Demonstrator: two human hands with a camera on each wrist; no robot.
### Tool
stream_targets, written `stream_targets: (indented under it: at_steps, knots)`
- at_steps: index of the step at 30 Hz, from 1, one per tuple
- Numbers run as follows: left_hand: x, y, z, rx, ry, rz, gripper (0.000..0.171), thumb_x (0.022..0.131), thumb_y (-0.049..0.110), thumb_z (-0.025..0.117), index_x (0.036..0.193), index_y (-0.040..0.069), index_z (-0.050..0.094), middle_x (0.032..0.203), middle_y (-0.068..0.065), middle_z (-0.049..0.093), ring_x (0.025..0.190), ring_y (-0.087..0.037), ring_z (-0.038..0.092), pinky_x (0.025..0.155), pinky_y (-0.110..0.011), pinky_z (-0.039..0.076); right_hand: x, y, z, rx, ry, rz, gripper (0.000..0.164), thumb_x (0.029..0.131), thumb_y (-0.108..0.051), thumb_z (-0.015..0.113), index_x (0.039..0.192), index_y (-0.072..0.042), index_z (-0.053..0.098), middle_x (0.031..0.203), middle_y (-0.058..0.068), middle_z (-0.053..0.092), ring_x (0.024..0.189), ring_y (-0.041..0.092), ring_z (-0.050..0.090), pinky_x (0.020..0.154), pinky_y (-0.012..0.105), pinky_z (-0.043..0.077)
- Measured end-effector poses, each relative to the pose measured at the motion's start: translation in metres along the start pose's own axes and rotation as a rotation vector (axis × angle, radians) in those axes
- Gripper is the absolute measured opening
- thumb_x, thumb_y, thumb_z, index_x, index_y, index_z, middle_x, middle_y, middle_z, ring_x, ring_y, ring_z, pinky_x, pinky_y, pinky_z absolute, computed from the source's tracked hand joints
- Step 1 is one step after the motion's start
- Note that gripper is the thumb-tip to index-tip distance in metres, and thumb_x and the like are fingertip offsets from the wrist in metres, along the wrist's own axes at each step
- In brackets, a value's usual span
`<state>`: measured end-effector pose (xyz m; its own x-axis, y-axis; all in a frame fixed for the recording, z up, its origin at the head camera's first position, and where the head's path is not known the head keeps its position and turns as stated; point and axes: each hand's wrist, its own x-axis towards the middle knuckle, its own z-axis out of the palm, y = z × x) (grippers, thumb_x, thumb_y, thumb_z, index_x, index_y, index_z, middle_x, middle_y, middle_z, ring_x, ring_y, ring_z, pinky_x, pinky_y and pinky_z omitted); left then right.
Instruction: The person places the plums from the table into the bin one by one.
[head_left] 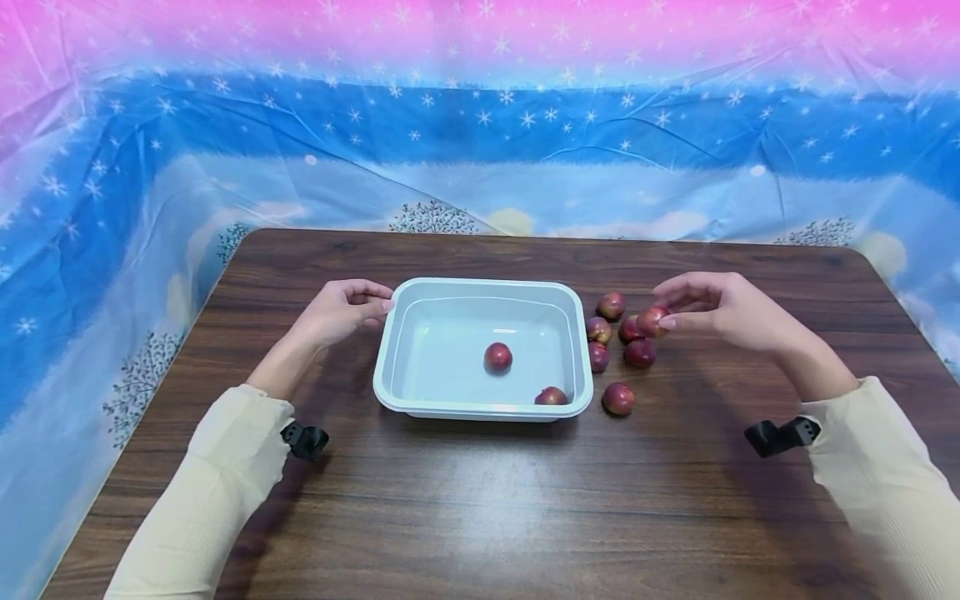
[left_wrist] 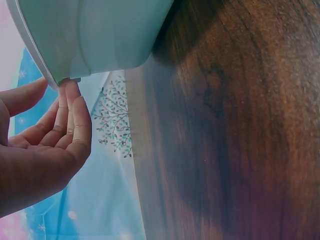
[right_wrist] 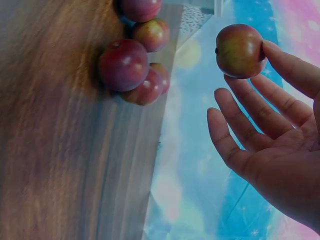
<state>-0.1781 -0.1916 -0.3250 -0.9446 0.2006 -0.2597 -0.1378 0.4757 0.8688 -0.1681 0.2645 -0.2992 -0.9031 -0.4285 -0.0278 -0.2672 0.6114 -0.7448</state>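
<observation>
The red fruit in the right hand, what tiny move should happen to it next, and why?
I'd probably carry that red fruit left, over the white tub. The right hand already pinches it, two fruits lie in the tub, and the left hand holds the tub's edge, which might help keep it steady.

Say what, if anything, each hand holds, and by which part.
Right hand: a plum, pinched by its sides between thumb and fingertips. Left hand: the tub, by the rim at its left end, near the far corner.
</observation>
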Motion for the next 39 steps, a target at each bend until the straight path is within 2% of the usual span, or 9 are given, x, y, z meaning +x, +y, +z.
stream_targets:
  at_steps: [9, 18, 25, 39]
  knots:
    - [0.002, -0.002, -0.001, -0.008, -0.004, 0.0, 0.036, 0.093, 0.014, 0.054, 0.123, -0.006, 0.05, 0.109, -0.019, 0.055, 0.097, -0.025, 0.057, 0.089, -0.043, 0.047, 0.01, -0.01, 0.0, -0.048, 0.003, -0.013, 0.032, 0.084, -0.013, 0.068, 0.115, -0.009, 0.06, 0.1, 0.006, 0.064, 0.087, 0.014, 0.06, 0.069, 0.022, 0.049]
    - [0.003, -0.002, -0.002, -0.008, -0.005, 0.004, 0.036, 0.093, 0.014, 0.054, 0.123, -0.007, 0.05, 0.108, -0.019, 0.055, 0.093, -0.021, 0.058, 0.089, -0.043, 0.047, 0.024, -0.025, 0.002, -0.011, -0.006, -0.018, 0.032, 0.084, -0.014, 0.068, 0.114, -0.009, 0.06, 0.1, 0.007, 0.065, 0.089, 0.017, 0.061, 0.073, 0.024, 0.05]
    - [0.003, -0.002, -0.002, -0.015, -0.006, 0.005, 0.036, 0.093, 0.014, 0.053, 0.123, -0.007, 0.05, 0.108, -0.019, 0.055, 0.091, -0.019, 0.059, 0.089, -0.044, 0.047, 0.035, -0.036, 0.006, -0.035, -0.018, -0.04, 0.032, 0.084, -0.017, 0.068, 0.114, -0.01, 0.06, 0.102, 0.005, 0.064, 0.09, 0.015, 0.06, 0.075, 0.023, 0.049]
    - [0.003, -0.003, -0.001, -0.014, -0.008, 0.003, 0.036, 0.094, 0.014, 0.053, 0.123, -0.007, 0.05, 0.109, -0.02, 0.055, 0.093, -0.022, 0.058, 0.089, -0.043, 0.047, 0.05, -0.055, 0.02, -0.006, -0.072, -0.053, 0.033, 0.085, -0.018, 0.067, 0.117, -0.012, 0.06, 0.105, 0.003, 0.063, 0.089, 0.017, 0.06, 0.077, 0.032, 0.049]
